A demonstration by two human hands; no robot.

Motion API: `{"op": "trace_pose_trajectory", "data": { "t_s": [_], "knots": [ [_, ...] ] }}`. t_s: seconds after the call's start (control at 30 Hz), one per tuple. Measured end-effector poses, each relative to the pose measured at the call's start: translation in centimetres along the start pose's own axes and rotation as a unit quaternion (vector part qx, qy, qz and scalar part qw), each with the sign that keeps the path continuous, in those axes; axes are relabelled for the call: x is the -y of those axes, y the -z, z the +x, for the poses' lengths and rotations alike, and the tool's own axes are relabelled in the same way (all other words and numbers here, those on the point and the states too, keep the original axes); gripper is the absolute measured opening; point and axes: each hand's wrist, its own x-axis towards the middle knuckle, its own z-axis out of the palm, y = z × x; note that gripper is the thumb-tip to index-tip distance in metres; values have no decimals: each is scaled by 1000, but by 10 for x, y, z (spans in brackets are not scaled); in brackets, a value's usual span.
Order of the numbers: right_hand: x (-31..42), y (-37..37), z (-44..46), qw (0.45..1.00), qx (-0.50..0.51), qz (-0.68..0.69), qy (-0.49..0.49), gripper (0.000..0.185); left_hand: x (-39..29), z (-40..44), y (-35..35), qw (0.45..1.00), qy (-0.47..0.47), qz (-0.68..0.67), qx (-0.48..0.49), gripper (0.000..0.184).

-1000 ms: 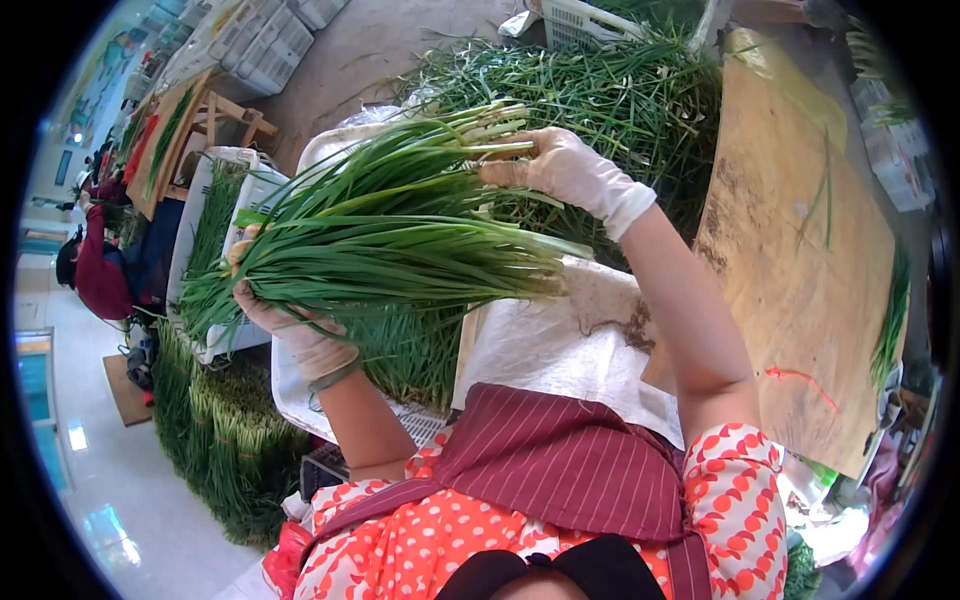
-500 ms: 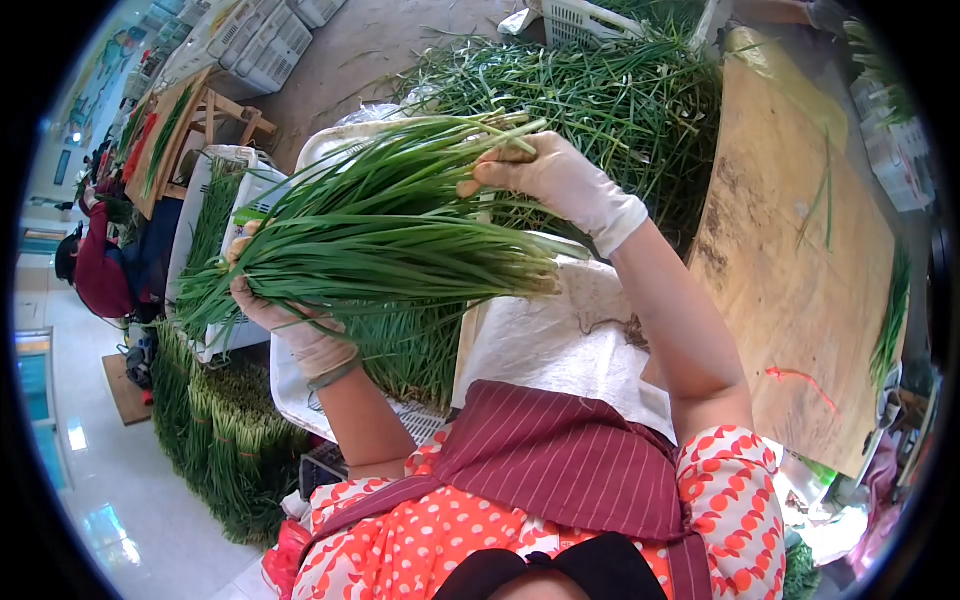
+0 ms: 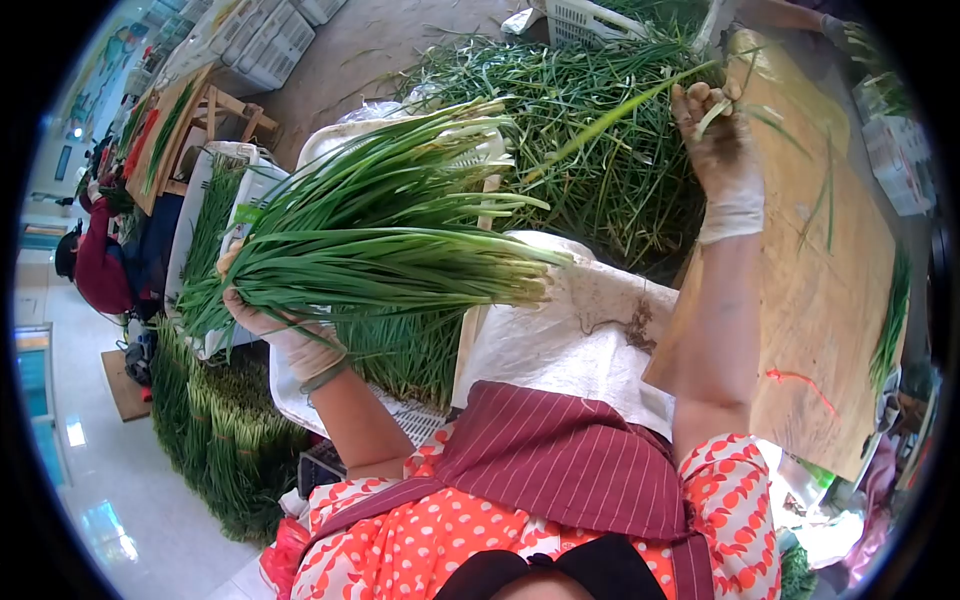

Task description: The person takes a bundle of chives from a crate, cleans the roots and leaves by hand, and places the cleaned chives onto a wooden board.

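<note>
Wooden worktop (image 3: pixel 815 290) at right. Heap of loose greens (image 3: pixel 600 130) far, left of worktop. White crate (image 3: pixel 288 398) left of centre; above it, 1 bunch of long green stalks (image 3: pixel 390 265), pale ends right. Left hand (image 3: pixel 272 330), gloved: grip closed round bunch's leafy end. Right hand (image 3: pixel 725 160), gloved, near heap's right edge: fingers half curled, 1 pale stalk (image 3: pixel 712 116) at palm; cannot tell if held.
</note>
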Motion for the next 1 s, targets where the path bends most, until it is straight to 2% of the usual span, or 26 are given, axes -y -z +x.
{"op": "trace_pose_trajectory", "data": {
  "t_s": [0.03,0.07,0.1,0.13,0.17,0.2,0.23,0.27,0.3,0.33,0.37,0.4,0.47,0.5,0.53,0.57,0.6,0.67,0.7,0.77,0.8,0.87,0.93,1.0],
  "knots": [
    [10,0,5,976,-32,-213,-38,27,-1,-1,-2,999,-7,42,-1,34],
    [10,3,6,976,-32,-213,-38,27,-2,-1,-4,996,-15,84,-1,35],
    [4,-4,5,902,-20,-426,-71,28,-3,-2,-4,996,-15,84,-1,35],
    [-5,-12,6,781,-7,-617,-99,29,-5,-1,-3,999,0,39,6,35],
    [-15,-23,5,618,6,-776,-122,31,-4,-1,-3,1000,14,-6,12,36],
    [-26,-33,4,424,17,-895,-139,33,-2,-1,-9,1000,14,-7,12,36],
    [-41,-48,2,625,39,-757,-186,25,2,-2,-21,997,-8,44,-59,33],
    [-55,-65,-5,757,121,-608,-207,24,4,-2,-28,987,-29,96,-129,31],
    [-69,-93,-15,778,124,-572,-227,25,3,-2,-24,987,-28,98,-127,31],
    [-88,-96,-18,749,107,-618,-213,32,2,-2,-18,993,-14,82,-78,32],
    [-100,-112,-20,642,79,-726,-233,41,2,0,-14,998,-1,64,-29,34],
    [-109,-121,-18,567,96,-783,-238,48,3,1,-14,998,-1,64,-26,34],
    [-130,-116,-13,436,160,-860,-209,43,4,3,-14,990,-38,134,-19,31],
    [-137,-115,-15,436,162,-860,-209,43,4,1,-20,990,-40,135,-20,31],
    [-142,-113,-16,637,63,-723,-261,37,7,-2,-31,996,-15,82,-31,30],
    [-148,-111,-18,792,-42,-534,-295,30,8,-3,-37,999,10,30,-41,28],
    [-156,-104,-18,792,-41,-533,-295,30,8,-3,-37,999,10,30,-41,28],
    [-169,-90,-16,886,-15,-363,-287,33,9,-1,-36,997,30,-42,-59,25],
    [-166,-93,-19,899,-23,-317,-301,31,10,-2,-38,997,30,-41,-60,25],
    [-172,-94,-21,900,-52,-301,-311,29,13,-5,-44,994,11,40,-101,24],
    [-175,-95,-23,901,-82,-283,-319,28,14,-6,-44,994,12,41,-102,24],
    [-176,-96,-25,914,-55,-279,-291,25,16,-6,-44,996,27,-7,-86,24],
    [-168,-100,-25,863,-1,-396,-315,24,18,-6,-42,997,26,-2,-77,25],
    [-163,-97,-28,850,15,-421,-314,23,17,-6,-40,997,25,5,-69,25]
  ]
}}
